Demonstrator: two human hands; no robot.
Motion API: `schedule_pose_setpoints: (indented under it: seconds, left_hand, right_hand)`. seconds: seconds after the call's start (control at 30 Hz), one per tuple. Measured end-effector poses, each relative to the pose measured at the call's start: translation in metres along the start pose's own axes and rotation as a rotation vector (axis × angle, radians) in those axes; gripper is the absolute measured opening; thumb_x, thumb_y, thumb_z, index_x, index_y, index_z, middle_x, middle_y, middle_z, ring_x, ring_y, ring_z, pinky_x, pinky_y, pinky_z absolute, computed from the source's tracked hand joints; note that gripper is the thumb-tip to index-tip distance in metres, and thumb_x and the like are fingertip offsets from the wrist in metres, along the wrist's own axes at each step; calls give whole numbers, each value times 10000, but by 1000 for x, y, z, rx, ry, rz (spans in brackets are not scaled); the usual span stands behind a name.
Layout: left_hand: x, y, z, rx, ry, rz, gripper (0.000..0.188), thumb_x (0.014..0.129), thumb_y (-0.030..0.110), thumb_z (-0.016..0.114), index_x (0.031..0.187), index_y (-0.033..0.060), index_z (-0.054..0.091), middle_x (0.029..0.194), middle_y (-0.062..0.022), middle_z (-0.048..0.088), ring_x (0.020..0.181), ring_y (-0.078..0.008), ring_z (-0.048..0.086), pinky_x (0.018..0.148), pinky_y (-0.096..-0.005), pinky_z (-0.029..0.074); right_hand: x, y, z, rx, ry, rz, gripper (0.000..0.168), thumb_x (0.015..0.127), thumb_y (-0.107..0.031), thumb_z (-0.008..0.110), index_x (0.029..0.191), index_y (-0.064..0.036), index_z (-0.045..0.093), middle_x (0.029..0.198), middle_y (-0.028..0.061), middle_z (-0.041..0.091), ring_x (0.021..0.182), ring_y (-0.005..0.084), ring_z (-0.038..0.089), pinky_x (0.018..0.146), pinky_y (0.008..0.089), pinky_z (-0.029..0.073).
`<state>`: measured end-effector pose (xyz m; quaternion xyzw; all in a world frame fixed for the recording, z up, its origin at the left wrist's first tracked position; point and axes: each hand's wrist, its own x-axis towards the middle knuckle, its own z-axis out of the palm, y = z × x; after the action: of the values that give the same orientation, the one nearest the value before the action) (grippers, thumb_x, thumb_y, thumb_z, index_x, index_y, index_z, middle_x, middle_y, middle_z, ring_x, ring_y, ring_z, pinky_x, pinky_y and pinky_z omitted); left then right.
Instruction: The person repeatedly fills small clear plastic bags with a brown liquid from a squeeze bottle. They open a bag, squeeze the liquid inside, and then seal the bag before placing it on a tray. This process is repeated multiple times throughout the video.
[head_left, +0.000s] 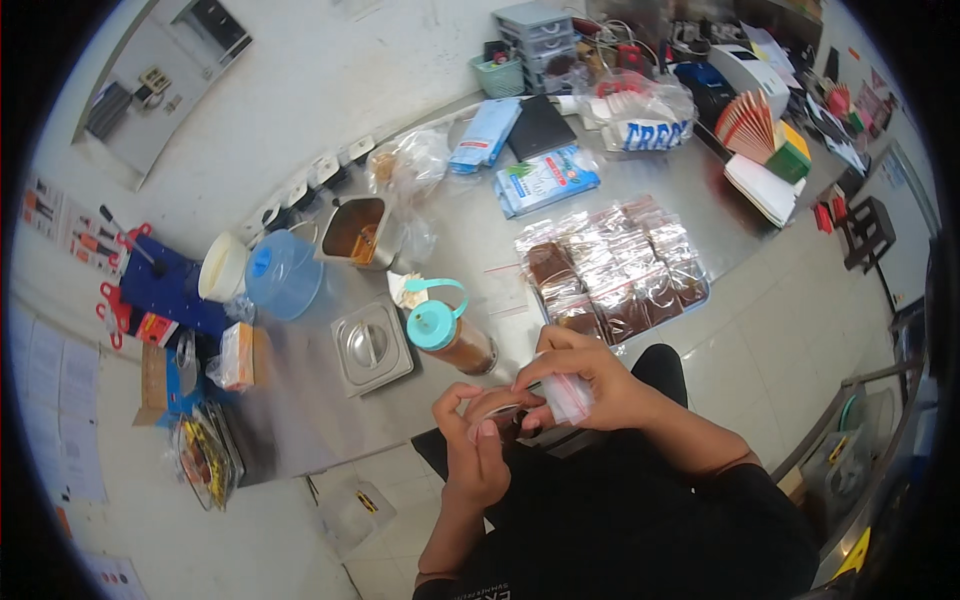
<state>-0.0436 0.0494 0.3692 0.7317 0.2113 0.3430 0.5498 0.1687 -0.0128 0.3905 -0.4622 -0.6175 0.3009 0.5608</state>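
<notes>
Close in front of my body, my left hand (474, 448) pinches the edge of a small clear plastic bag (501, 412) between thumb and fingers. My right hand (600, 379) grips a bundle of clear zip bags (568, 397) with pink seal lines against its palm. Its fingertips reach the same small bag; how full that bag is, I cannot tell. Just beyond the hands stands a clear bottle (466, 357) of brown contents with a turquoise lid. To the right, a tray (703, 298) bears several zip bags (626, 311) filled with something dark brown.
A lidded steel pan (373, 346) lies left of the bottle. Behind it are a steel container (358, 229) with brown contents and a blue translucent tub (285, 274). Blue packets (547, 180) and a black book (541, 127) rest farther back on the steel table (300, 409).
</notes>
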Motion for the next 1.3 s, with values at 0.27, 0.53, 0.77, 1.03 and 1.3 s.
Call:
schedule_pose_setpoints:
  seconds: [0.27, 0.53, 0.77, 1.03, 1.3]
  left_hand:
    - [11, -7, 12, 363, -118, 206, 339, 1034, 86, 410, 1260, -27, 636, 1349, -192, 623, 1285, -361, 591, 1166, -443, 378]
    - [14, -20, 25, 265, -8, 215, 145, 1039, 153, 603, 1082, 15, 617, 1016, -163, 715, 1091, -319, 683, 972, -415, 511]
    - [15, -29, 42, 167, 84, 165, 119, 883, 4, 763, 924, 4, 652, 918, -120, 718, 965, -300, 715, 897, -399, 544]
    - [28, -21, 58, 234, 68, 204, 110, 867, -26, 731, 929, 10, 647, 919, -129, 707, 929, -287, 703, 874, -384, 538]
    - [32, -20, 67, 255, 43, 281, 136, 849, -32, 774, 942, -4, 679, 912, -127, 715, 916, -278, 699, 875, -380, 530]
  right_hand:
    - [-23, 18, -11, -31, -33, -45, 218, 829, -127, 857, 1033, -136, 779, 929, 72, 582, 839, 248, 598, 743, 343, 475]
    - [-35, 18, -28, -35, -30, 12, 222, 826, -66, 827, 1025, -86, 730, 974, 85, 610, 911, 255, 644, 801, 350, 508]
    - [-47, 16, -43, 3, 33, 39, 194, 842, -93, 848, 1006, -54, 752, 920, 83, 641, 851, 221, 651, 758, 329, 517]
    - [-59, 25, -56, 8, 78, 82, 150, 872, -98, 824, 999, -51, 759, 979, 81, 646, 911, 215, 649, 808, 337, 511]
    - [-73, 27, -66, 33, 100, 86, 158, 847, -71, 847, 975, -53, 755, 966, 66, 668, 907, 191, 664, 801, 316, 525]
